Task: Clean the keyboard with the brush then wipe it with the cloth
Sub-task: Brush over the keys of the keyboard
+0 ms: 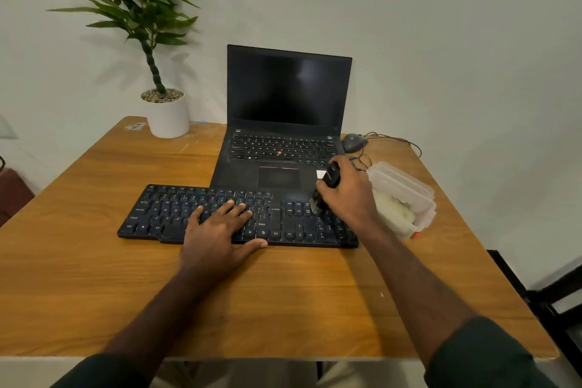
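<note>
A wooden worktop (94, 277) stands against a plain pale wall (441, 41). A dark chair (554, 299) shows past its right edge.

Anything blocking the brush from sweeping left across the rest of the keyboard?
Yes. The left hand lies flat on the middle keys of the keyboard, straight in that path. The right hand holds the brush, bristles down on the right-end key block. Keys under the left hand cannot be reached.

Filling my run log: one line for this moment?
step: brushing | right hand: grips brush on keyboard | left hand: flat on keys
</note>
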Action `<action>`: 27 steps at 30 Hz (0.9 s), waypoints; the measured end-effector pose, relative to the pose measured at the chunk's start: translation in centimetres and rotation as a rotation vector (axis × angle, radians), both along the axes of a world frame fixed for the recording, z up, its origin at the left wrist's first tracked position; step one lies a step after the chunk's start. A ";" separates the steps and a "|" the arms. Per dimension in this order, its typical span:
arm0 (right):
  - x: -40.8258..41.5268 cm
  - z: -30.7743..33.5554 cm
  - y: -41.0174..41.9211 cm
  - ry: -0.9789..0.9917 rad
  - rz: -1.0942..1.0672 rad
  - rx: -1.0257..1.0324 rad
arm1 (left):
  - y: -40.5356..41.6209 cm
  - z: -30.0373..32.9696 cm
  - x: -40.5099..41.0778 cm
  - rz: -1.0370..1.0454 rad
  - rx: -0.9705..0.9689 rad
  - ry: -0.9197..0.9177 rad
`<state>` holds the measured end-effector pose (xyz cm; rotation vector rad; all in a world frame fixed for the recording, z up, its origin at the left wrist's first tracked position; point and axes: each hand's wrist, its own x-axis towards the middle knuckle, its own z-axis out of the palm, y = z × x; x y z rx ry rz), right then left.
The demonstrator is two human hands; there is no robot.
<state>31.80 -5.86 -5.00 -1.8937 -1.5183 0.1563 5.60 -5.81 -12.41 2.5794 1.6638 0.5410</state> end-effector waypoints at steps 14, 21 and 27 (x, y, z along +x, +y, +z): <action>0.8 0.6 -3.8 0.067 0.178 -0.223 | 0.0 -0.3 0.0 -0.008 0.033 0.000; 3.1 1.7 -1.8 0.371 -0.007 0.089 | 0.0 -0.3 -0.1 -0.012 0.027 -0.026; 2.0 0.1 -0.3 -0.002 0.083 0.052 | 0.0 -0.2 0.1 -0.004 0.020 -0.014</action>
